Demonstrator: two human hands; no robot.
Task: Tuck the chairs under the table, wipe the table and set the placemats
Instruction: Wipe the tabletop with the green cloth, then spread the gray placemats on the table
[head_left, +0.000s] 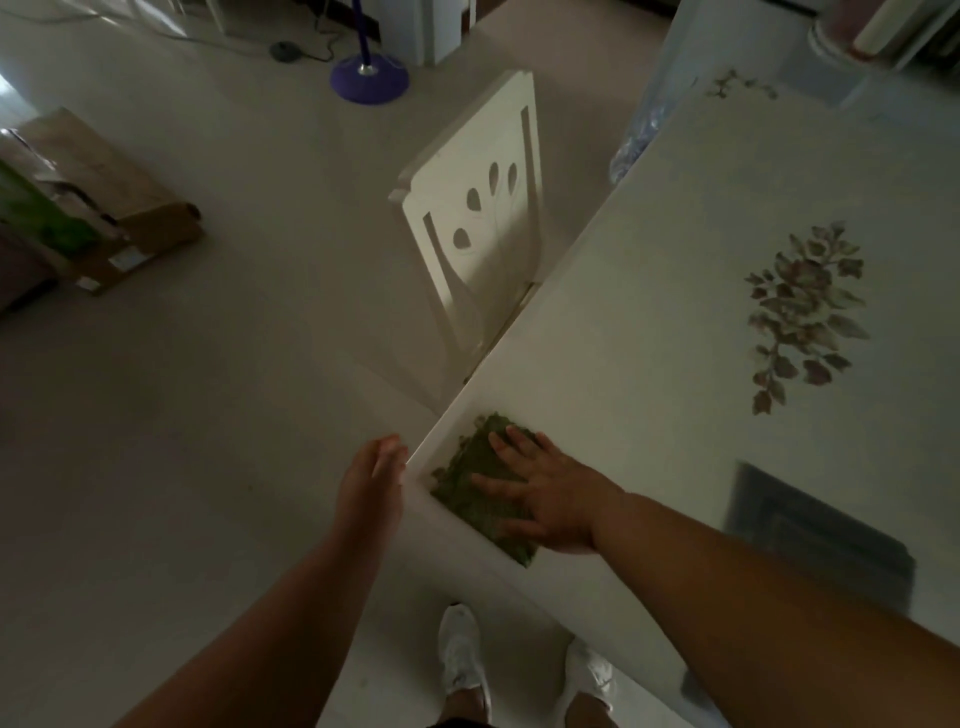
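Looking down in dim light, the view takes in a white table (649, 291) with faded flower prints on its top and a dark grey placemat (821, 535) lying flat near its near edge. At the table's near corner the right hand (545, 493) lies flat, fingers spread, pressing a green cloth (478, 483) against the top — a palm-down press, not a closed grasp; the cloth reaches right to the table's edge. The left hand (371, 478) is open and holds nothing, its fingertips at or just beside the corner edge; whether they touch cannot be told. A white chair (478, 228) with leaf-shaped cutouts in its back stands tucked against the table's left side, its backrest close to the edge. The floor (208, 415) is pale tile, bare and wide to the left of the table. Farther off stand a purple lamp base (370, 78) with a cord trailing from it, and a brown cardboard box (104, 208) bearing small labels — too blurred to read. White shoes (462, 660) show below, close to the table's near edge
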